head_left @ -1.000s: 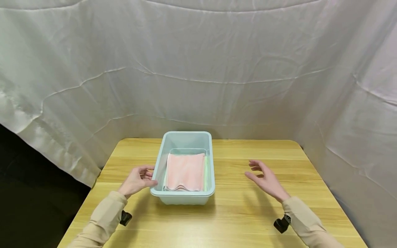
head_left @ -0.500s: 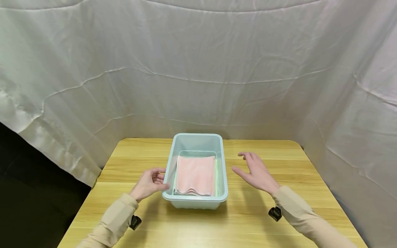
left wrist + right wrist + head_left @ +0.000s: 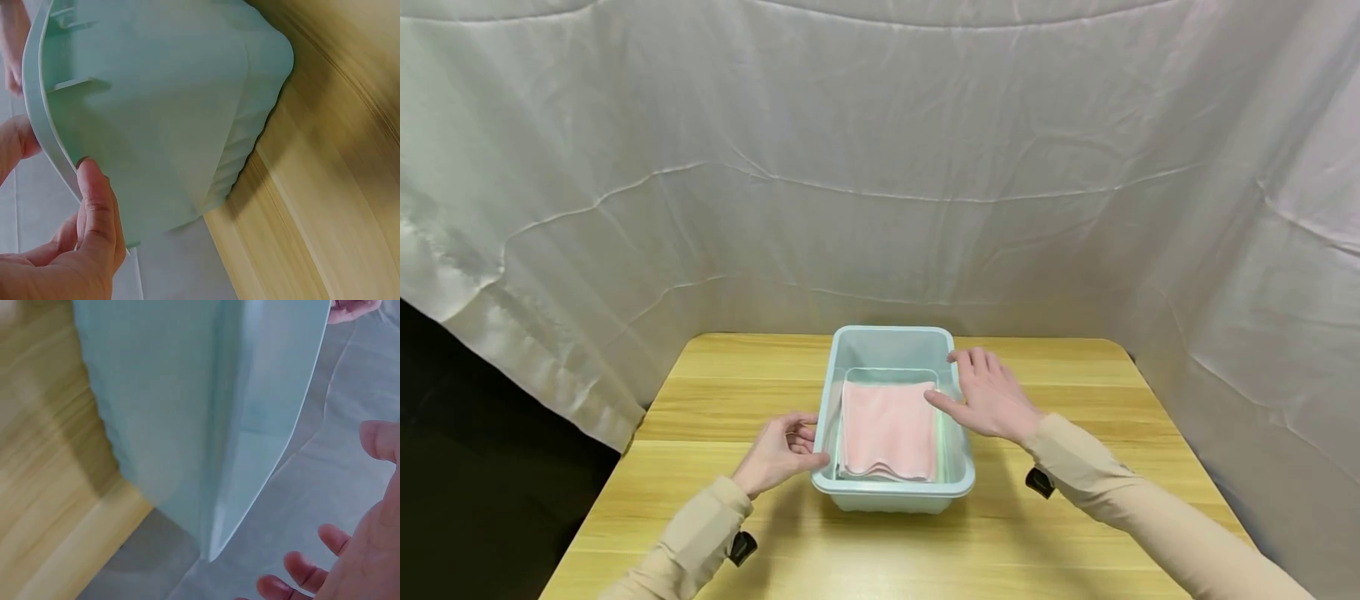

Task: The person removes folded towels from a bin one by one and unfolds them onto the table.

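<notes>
Tub [image 3: 895, 503]: it is pale blue-green and stands upright on the wooden table [image 3: 700, 400], between your two hands, about midway from left to right.

Handling of tub: it looks like moulded plastic, so you can expect it light, rather stiff and perhaps smooth under the skin. The thin wall may bend a little if you squeeze only one side.

Best hold: the turned-out rim, on the left and right long sides, gives your fingers an edge to hook under.

Left hand [image 3: 781, 454]: your thumb and a finger pinch the left rim toward its near end, the thumb inside and the finger outside.

Right hand [image 3: 988, 396]: your fingers are spread over the right rim, the thumb reaching above the inside. The right wrist view shows a gap, so they seem not to grip; light contact you cannot tell.

Inside tub: a folded pink cloth [image 3: 889, 429] lies flat on top, soft, its layers wavy at the near edge. A pale green layer [image 3: 942, 446] shows along its right side; how many pieces lie under, you cannot tell.
</notes>
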Available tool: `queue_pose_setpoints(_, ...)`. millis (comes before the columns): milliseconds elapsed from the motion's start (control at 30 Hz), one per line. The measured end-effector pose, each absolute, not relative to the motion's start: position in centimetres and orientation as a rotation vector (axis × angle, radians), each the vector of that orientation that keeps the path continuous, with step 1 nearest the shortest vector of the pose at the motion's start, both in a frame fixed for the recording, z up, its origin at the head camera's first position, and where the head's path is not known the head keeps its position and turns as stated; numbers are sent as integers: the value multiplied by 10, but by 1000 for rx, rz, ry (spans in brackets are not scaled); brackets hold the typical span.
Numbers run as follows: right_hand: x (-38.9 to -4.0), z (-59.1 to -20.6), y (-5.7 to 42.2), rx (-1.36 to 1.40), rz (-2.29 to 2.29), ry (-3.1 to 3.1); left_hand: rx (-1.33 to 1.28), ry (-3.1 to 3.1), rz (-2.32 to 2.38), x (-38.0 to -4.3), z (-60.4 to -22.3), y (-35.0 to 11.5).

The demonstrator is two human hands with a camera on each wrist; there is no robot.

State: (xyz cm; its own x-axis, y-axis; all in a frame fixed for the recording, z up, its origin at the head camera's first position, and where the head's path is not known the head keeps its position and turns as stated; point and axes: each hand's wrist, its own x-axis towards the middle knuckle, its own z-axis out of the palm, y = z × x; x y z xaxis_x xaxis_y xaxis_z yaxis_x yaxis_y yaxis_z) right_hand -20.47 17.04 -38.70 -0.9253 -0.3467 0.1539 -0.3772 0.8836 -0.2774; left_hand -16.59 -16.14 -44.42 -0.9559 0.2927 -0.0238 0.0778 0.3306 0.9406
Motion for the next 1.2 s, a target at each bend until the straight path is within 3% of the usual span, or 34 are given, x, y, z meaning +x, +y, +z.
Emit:
queue_pose_setpoints(433,-230,-382,123,627,322,-3139,352,2427,1683,-161,-445,-147)
queue_pose_setpoints(767,-252,-421,82,521,174,-3294,395,2398,1680,-158,-445,-135)
queue_pose_setpoints(1200,-265,-479,65,395,136,-3349,333,2396,1659,-155,-447,-129)
